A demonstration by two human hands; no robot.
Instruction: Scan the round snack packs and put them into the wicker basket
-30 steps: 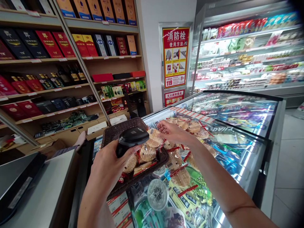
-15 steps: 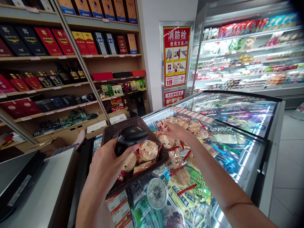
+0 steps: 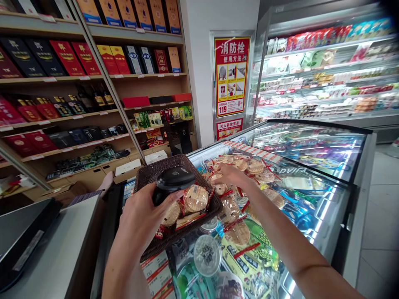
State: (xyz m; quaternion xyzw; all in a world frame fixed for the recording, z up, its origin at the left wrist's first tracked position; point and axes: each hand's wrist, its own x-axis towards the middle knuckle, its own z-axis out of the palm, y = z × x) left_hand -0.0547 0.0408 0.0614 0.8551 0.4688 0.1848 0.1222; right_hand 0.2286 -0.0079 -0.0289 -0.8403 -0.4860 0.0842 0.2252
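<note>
In my left hand (image 3: 141,214) is a black handheld barcode scanner (image 3: 175,178), its head over a dark brown wicker basket (image 3: 151,170). Round biscuits in clear packets with red edges (image 3: 195,198) lie inside the basket. My right hand (image 3: 230,174) reaches over a pile of the same biscuit packets (image 3: 255,166), spread on the glass top of a chest freezer. Its fingers point left and down among the packets, extended and somewhat apart; the fingertips are partly unclear against the wrappers, and no packet is seen lifted in them.
Below the freezer glass (image 3: 311,137) are frozen goods, among them a clear-lidded cup (image 3: 207,254). A grey-white counter (image 3: 75,245) with a black device (image 3: 28,241) stands on the left. Shelves of boxes (image 3: 90,58) line the back; a lit refrigerated display (image 3: 321,74) is at the right.
My right hand has shifted slightly right and lower, its fingers dipping toward the packets. The left hand keeps the scanner over the basket, nearly unmoved.
</note>
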